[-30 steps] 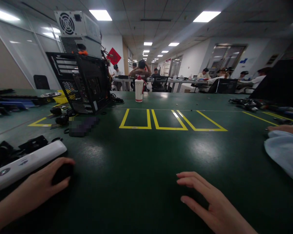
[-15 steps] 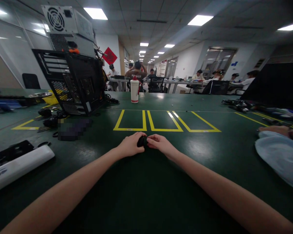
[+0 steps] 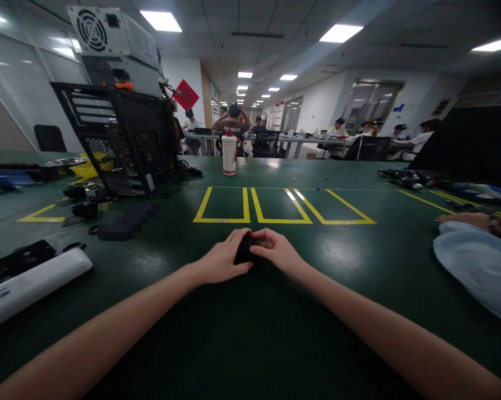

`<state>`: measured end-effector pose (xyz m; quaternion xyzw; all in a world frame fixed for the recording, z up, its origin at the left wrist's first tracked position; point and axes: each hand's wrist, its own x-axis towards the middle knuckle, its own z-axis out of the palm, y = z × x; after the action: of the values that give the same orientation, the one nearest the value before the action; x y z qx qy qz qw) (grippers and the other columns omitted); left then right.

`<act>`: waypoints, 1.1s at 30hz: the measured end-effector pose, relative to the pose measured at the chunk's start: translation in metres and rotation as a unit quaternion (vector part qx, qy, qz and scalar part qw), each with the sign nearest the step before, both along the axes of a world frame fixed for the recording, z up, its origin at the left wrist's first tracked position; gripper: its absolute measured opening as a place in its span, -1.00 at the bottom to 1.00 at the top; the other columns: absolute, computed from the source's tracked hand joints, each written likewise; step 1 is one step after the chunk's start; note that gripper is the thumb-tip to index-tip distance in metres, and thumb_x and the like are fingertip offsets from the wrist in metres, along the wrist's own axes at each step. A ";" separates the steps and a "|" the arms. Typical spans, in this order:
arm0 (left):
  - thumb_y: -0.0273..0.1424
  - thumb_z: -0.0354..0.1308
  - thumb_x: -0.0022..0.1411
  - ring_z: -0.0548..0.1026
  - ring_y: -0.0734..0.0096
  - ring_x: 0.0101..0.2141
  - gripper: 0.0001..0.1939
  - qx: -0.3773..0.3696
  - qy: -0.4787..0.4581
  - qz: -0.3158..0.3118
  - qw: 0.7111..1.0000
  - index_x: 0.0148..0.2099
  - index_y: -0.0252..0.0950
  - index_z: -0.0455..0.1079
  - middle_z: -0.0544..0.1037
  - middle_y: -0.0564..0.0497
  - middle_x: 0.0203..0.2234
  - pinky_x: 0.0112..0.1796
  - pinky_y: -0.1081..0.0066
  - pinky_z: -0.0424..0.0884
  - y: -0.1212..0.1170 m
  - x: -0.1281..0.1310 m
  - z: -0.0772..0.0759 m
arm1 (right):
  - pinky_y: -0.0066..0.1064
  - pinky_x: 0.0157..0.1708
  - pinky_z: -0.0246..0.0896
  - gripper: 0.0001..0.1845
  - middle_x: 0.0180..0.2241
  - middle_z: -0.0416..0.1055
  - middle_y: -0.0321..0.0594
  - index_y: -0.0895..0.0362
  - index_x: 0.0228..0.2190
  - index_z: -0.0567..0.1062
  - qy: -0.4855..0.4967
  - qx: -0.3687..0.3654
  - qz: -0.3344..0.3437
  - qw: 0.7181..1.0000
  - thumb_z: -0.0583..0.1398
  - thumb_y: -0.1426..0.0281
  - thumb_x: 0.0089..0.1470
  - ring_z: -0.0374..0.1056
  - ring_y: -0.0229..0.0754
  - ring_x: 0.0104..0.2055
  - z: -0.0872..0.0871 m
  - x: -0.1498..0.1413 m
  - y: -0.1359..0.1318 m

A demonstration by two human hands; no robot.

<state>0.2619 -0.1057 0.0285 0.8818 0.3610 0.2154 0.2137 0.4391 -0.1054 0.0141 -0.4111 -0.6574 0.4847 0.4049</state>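
A small black object sits between my two hands, low over the green table; its exact kind is too dark to make out. My left hand is curved around its left side, thumb low and fingers over the top. From the right, my right hand closes in a pinch, its thumb and fingertips at the object's right edge. Part of the object is hidden by the fingers. Just beyond the hands, yellow tape outlines mark the table.
A black computer case with power supplies on top stands left. A white bottle is at the back. A white bar-shaped object lies near left. At right rests another person's blue sleeve, with cables behind it.
My left thumb has dropped lower and its grasp has widened, so more of the black object shows. My right thumb and fingers now touch its right edge.
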 end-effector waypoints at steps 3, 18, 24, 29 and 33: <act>-0.36 0.07 0.07 0.25 0.33 -0.04 -0.38 0.024 -0.028 -0.024 0.999 0.12 -0.18 -0.15 0.11 -0.04 0.03 -0.05 0.28 0.23 -0.008 -0.003 -0.003 | -0.30 -0.10 0.20 -0.71 -0.22 0.34 -0.25 0.12 -0.25 0.32 0.018 0.036 -0.011 0.999 0.16 0.44 -0.10 0.29 -0.23 -0.13 -0.003 -0.002 -0.015; -0.42 0.14 0.02 0.30 0.28 -0.08 -0.33 0.061 -0.037 -0.017 0.997 0.11 -0.09 -0.14 0.13 0.01 0.03 -0.08 0.21 0.28 -0.003 -0.005 -0.016 | -0.28 -0.09 0.18 -0.71 -0.27 0.36 -0.25 0.11 -0.28 0.35 0.085 0.009 -0.051 0.995 0.20 0.35 -0.14 0.31 -0.22 -0.18 -0.012 -0.008 -0.020; -0.38 0.11 0.05 0.32 0.24 -0.12 -0.32 0.124 0.033 -0.002 0.992 0.13 -0.21 -0.19 0.17 -0.08 0.01 -0.13 0.21 0.29 -0.003 -0.003 -0.015 | -0.25 -0.08 0.17 -0.69 -0.23 0.37 -0.22 0.11 -0.25 0.36 0.082 -0.022 -0.043 0.996 0.19 0.34 -0.13 0.30 -0.20 -0.14 -0.014 -0.006 -0.019; -0.35 0.12 0.03 0.27 0.20 -0.16 -0.33 0.187 0.065 0.008 0.980 0.11 -0.28 -0.15 0.21 -0.12 -0.03 -0.16 0.19 0.25 -0.002 -0.001 -0.016 | -0.25 -0.09 0.17 -0.68 -0.23 0.38 -0.22 0.11 -0.25 0.37 0.097 -0.017 -0.042 0.994 0.20 0.36 -0.14 0.30 -0.20 -0.16 -0.013 -0.007 -0.019; -0.35 0.16 -0.01 0.19 0.10 -0.12 -0.30 0.196 0.067 0.029 0.978 0.11 -0.22 -0.14 0.21 -0.11 -0.03 -0.16 0.13 0.19 0.000 -0.002 -0.021 | -0.25 -0.06 0.14 -0.66 -0.22 0.37 -0.22 0.11 -0.24 0.36 0.100 -0.025 -0.043 0.994 0.21 0.38 -0.16 0.30 -0.20 -0.14 -0.012 -0.008 -0.019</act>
<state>0.2599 -0.1059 0.0071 0.9080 0.3508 0.2290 0.0057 0.4313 -0.1247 0.0018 -0.3985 -0.5829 0.5218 0.4787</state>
